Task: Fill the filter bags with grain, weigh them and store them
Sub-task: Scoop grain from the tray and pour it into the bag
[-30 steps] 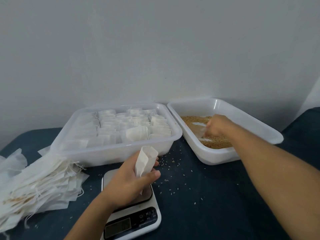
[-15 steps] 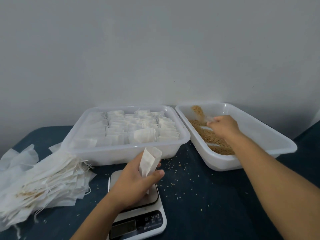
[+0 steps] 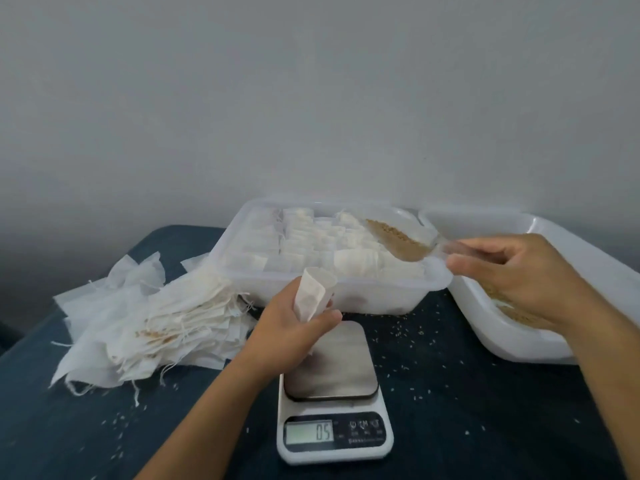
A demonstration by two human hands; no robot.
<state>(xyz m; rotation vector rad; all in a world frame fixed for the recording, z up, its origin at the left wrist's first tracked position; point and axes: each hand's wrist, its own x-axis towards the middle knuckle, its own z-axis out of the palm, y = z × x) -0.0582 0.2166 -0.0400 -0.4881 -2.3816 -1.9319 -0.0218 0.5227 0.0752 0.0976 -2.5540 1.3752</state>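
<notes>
My left hand [image 3: 291,327] grips an open white filter bag [image 3: 313,296] upright over the steel plate of the kitchen scale [image 3: 332,393]. My right hand [image 3: 512,275] holds the handle of a clear plastic scoop [image 3: 401,242] loaded with brown grain, which hangs above the right end of the clear storage tub [image 3: 381,296], to the right of the bag and higher. That tub holds several filled white bags. The white grain tray [image 3: 519,344] with brown grain lies at the right, partly hidden by my right hand.
A loose pile of empty filter bags [image 3: 149,323] with strings lies at the left on the dark blue table [image 3: 485,427]. Spilled grains are scattered around the scale. A pale wall stands right behind the tubs. The scale's display shows 05.
My right hand has lifted the scoop, loaded with grain, out of the grain tray and carried it left over the storage tub. My left hand still holds the bag over the scale.
</notes>
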